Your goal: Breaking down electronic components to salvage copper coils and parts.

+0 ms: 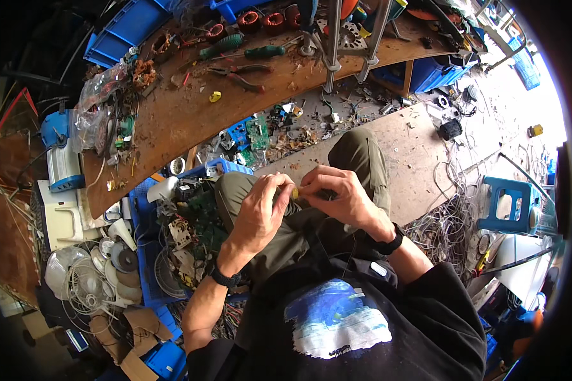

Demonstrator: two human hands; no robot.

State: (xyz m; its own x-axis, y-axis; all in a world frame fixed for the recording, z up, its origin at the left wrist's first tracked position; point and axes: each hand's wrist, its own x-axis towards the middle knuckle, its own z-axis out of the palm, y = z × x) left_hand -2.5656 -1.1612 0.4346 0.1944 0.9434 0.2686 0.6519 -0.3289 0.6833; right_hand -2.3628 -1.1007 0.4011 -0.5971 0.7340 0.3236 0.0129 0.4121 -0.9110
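Work in hand, as judged: close two-handed fingertip handling of a small, dull-yellow piece (pixel 295 193), material undetermined. The piece is located between the hands, above the lap, largely concealed by the fingers.

The bare left hand (pixel 262 206), banded in black at the wrist, appears to pinch the piece between thumb and fingertips. The bare right hand (pixel 338 192) has its thumb and forefinger brought near each other at the opposite side; whether they clamp the piece cannot be told. The next move appears to call for a steady left pinch and fine right-finger control.

Surroundings: the brown wooden workbench (pixel 165 120) carries red-handled metal pliers (pixel 238 77), a green-handled screwdriver (pixel 265 52) and round copper-wound coils (pixel 248 22). A blue plastic crate (pixel 147 267) of circuit boards stands beside the left arm; a tangled grey cable heap (pixel 433 232) lies to the right.

Obstruction: the fingers block inspection of the piece; the bench tools lie well apart from both hands.
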